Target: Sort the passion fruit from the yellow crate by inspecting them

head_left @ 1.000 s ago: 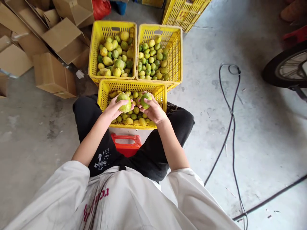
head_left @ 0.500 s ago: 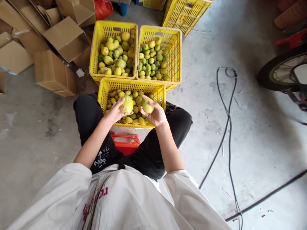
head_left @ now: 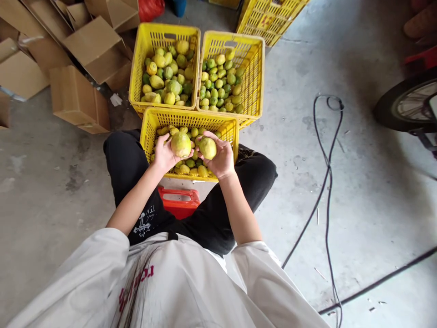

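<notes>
I sit on a red stool point(head_left: 179, 203) with a yellow crate point(head_left: 146, 130) of green-yellow citrus fruit between my knees. My left hand point(head_left: 164, 156) is closed around a large yellowish-green fruit point(head_left: 180, 143), held over the crate. My right hand point(head_left: 221, 160) is closed around a second, slightly smaller fruit point(head_left: 207, 147) right beside it. The two fruits are close together, almost touching. Beyond this crate stand two more yellow crates side by side: the left crate point(head_left: 138, 68) holds larger fruit, the right crate point(head_left: 257, 77) holds smaller green ones.
Flattened and open cardboard boxes point(head_left: 75, 98) lie at the left. A black cable point(head_left: 326, 159) runs over the concrete floor on the right. A bicycle wheel point(head_left: 406, 102) stands at the far right. Another yellow crate point(head_left: 273, 16) is at the top.
Both hands turned their fruits over, so paler yellowish sides face up now, and drew slightly closer to me. The view shifted a little.
</notes>
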### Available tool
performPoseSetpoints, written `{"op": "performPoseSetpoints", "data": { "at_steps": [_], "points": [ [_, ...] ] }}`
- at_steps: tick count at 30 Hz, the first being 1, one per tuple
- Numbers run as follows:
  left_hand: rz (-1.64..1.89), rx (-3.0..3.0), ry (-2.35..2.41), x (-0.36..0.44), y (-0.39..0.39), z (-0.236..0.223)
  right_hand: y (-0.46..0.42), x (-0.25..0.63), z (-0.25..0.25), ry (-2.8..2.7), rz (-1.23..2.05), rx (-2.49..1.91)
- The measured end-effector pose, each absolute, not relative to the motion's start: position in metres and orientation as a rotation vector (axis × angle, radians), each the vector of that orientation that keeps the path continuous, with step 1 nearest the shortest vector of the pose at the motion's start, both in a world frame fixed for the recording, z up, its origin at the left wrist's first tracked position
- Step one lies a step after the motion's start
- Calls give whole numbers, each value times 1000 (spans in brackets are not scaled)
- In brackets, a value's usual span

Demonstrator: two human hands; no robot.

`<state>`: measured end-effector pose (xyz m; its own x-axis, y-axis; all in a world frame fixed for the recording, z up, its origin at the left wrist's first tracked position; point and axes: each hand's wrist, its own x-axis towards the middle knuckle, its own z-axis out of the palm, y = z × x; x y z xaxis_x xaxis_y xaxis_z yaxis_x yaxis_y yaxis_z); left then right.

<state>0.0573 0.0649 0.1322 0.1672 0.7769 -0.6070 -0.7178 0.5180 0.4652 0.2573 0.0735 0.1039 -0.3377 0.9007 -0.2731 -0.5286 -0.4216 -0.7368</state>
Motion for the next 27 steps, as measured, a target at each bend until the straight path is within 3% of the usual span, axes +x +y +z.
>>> {"op": "performPoseSetpoints", "data": {
  "at_steps": [27],
  "points": [
    [995,199,959,60,67,124,74,246,108,-615,1794,-1005]
  ]
}}
